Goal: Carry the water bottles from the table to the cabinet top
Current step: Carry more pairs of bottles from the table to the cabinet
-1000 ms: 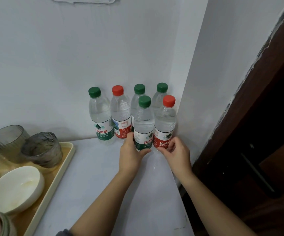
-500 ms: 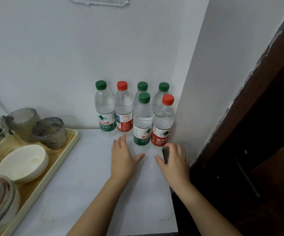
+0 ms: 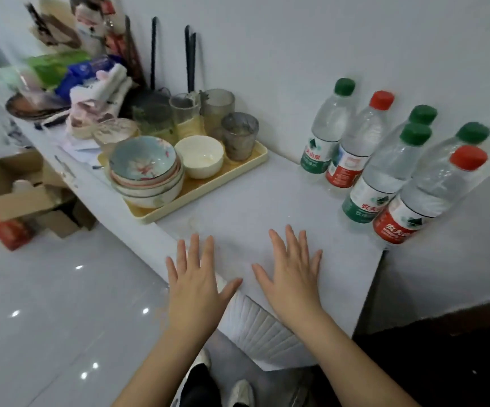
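Setting: a home, kitchen or dining corner — lived-in, not commercial. Evidence: white cabinet top (image 3: 267,207) against a plain white wall (image 3: 296,39), carrying a cream tray (image 3: 255,160) loaded with stacked patterned bowls (image 3: 147,168), a white bowl (image 3: 199,155) and several cloudy drinking glasses (image 3: 239,133). Behind the tray, household clutter — folded cloths (image 3: 103,92), blurred snack-type packets (image 3: 59,64), dark utensil handles (image 3: 189,57) upright by the wall. Six water bottles (image 3: 384,171) grouped in the wall corner. Glossy white tiled floor (image 3: 47,304); open cardboard boxes (image 3: 17,189) below at left.
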The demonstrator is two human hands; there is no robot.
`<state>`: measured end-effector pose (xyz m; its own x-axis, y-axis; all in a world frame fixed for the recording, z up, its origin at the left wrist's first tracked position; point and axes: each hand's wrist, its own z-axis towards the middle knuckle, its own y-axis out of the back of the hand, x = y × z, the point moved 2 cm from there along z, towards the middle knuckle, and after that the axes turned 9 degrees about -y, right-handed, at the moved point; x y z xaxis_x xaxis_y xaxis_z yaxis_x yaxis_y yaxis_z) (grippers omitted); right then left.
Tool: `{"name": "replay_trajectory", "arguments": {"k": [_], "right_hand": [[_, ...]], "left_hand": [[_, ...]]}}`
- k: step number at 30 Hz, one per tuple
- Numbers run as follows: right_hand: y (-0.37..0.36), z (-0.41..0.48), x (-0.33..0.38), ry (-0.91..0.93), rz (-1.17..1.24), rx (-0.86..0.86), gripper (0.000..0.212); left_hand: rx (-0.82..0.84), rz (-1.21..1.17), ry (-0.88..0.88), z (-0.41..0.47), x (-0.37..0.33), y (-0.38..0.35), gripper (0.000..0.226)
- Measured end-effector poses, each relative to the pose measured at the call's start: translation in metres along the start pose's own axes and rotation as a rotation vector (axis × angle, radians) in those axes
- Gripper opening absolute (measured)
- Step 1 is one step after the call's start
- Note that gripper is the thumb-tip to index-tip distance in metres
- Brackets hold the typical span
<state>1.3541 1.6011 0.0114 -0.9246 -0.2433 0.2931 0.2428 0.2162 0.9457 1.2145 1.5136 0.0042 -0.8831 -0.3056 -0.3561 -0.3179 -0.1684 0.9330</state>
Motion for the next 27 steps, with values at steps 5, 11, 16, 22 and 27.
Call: {"name": "replay_trajectory", "arguments": {"k": [5,11,16,22,27], "right_hand": [[-0.024,-0.009,0.054,0.257,-0.076,0.077,0.072],[-0.053,-0.034,0.121,0.535,-0.220,0.166,0.075],[-0.088,-0.069,0.185,0.735,-0.386,0.268,0.079],[-0.135,-0.131,0.277,0.918,-0.485,0.388,0.079],[-0.169,-0.192,0.350,1.032,-0.503,0.458,0.076]], "left_hand": [[-0.026,0.031,0.243,-0.057,0.051,0.016,0.091],[-0.001,0.103,0.518,-0.114,0.104,0.030,0.088],[-0.013,0.053,0.715,-0.165,0.154,0.043,0.086],[0.052,0.034,0.921,-0.247,0.229,0.061,0.082],[0.104,0.023,1.036,-0.307,0.286,0.085,0.080]]}}
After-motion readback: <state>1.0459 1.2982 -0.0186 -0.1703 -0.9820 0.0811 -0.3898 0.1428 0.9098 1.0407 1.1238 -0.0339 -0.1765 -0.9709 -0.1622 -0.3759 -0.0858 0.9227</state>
